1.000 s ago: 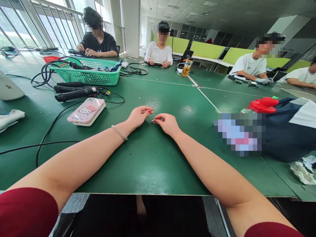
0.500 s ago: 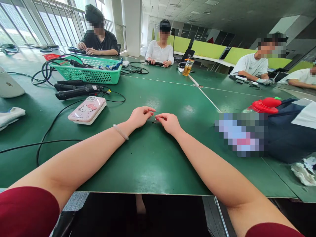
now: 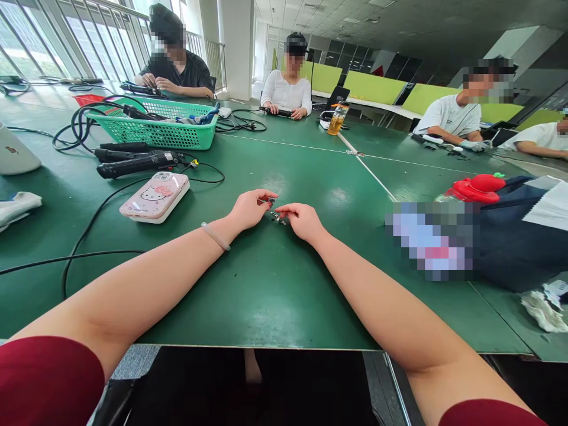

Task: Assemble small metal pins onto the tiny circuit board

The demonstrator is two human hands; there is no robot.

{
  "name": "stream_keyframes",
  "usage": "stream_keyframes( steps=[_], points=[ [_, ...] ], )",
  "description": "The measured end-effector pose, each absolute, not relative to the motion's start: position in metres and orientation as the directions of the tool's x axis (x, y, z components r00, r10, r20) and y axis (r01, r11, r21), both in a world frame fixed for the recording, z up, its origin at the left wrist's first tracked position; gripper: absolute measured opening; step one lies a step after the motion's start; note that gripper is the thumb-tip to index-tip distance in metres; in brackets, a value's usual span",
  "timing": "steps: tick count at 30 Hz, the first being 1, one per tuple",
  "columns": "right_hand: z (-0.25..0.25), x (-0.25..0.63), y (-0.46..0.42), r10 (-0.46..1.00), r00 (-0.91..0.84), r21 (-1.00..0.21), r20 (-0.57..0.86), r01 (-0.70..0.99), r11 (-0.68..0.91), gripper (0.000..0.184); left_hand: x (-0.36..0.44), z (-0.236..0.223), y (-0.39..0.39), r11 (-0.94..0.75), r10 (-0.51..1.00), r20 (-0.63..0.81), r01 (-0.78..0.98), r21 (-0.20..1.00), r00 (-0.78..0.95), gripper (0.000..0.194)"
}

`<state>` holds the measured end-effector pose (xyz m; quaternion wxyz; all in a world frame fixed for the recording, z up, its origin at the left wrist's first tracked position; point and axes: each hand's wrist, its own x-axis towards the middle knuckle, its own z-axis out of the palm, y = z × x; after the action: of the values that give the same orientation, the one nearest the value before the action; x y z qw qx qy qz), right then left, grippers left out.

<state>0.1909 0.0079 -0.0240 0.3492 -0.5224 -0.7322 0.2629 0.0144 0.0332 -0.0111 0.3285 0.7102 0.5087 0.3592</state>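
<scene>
Both my forearms reach out over the green table. My left hand, a pale bangle on its wrist, pinches a tiny dark part between its fingertips. My right hand rests close beside it with fingers curled, its tips touching a few more small dark parts that lie on the table between the hands. The parts are too small to name.
A pink cartoon-cat case, black corded hair tools and a green basket lie at the left. A dark bag with a red-capped bottle lies at the right. Several other people sit along the far side.
My left hand has lifted a small dark part off the table in a pinch. My right fingertips have shifted slightly over the remaining bits. The view has moved a little.
</scene>
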Motion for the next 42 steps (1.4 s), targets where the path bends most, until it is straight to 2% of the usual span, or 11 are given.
stream_keyframes(
  steps=[3,7,10,17,21,23,27,30,37,39,42],
  points=[
    [-0.025,0.192,0.009,0.958,-0.178,-0.742,0.225,0.606,0.287,0.037,0.014,-0.013,0.035,-0.261,0.959,0.166,0.482,0.836,0.230,0.032],
    [-0.024,0.193,0.009,0.951,-0.128,-0.610,0.283,0.741,0.281,0.029,0.015,-0.013,0.035,-0.257,0.959,0.162,0.478,0.840,0.231,0.033],
    [-0.023,0.193,0.009,0.949,-0.156,-0.524,0.275,0.803,0.283,0.026,0.015,-0.011,0.033,-0.240,0.963,0.149,0.469,0.850,0.223,0.033],
    [-0.021,0.189,0.008,0.950,-0.218,-0.437,0.224,0.849,0.298,0.023,0.015,-0.011,0.033,-0.270,0.957,0.168,0.508,0.818,0.236,0.035],
    [-0.020,0.190,0.008,0.951,-0.212,-0.447,0.226,0.844,0.295,0.017,0.014,-0.010,0.033,-0.270,0.957,0.169,0.509,0.818,0.236,0.035],
    [-0.021,0.192,0.009,0.949,-0.212,-0.460,0.232,0.836,0.299,0.020,0.014,-0.010,0.033,-0.266,0.958,0.165,0.509,0.819,0.235,0.035],
    [-0.024,0.195,0.011,0.961,-0.185,-0.574,0.207,0.772,0.273,0.029,0.015,-0.009,0.031,-0.257,0.961,0.160,0.508,0.822,0.226,0.034],
    [-0.023,0.198,0.011,0.965,-0.181,-0.633,0.189,0.729,0.261,0.027,0.014,-0.009,0.031,-0.252,0.963,0.162,0.516,0.819,0.213,0.035],
    [-0.016,0.206,0.006,0.941,-0.332,-0.656,0.059,0.698,0.288,0.019,0.012,-0.012,0.034,-0.251,0.963,0.159,0.503,0.827,0.219,0.037],
    [-0.014,0.207,0.003,0.926,-0.375,-0.644,0.045,0.697,0.314,0.019,0.011,-0.012,0.035,-0.237,0.966,0.148,0.496,0.835,0.212,0.039],
    [-0.013,0.208,0.000,0.924,-0.377,-0.652,0.056,0.687,0.320,0.009,0.009,-0.010,0.034,-0.198,0.973,0.110,0.487,0.850,0.204,0.041]
  ],
)
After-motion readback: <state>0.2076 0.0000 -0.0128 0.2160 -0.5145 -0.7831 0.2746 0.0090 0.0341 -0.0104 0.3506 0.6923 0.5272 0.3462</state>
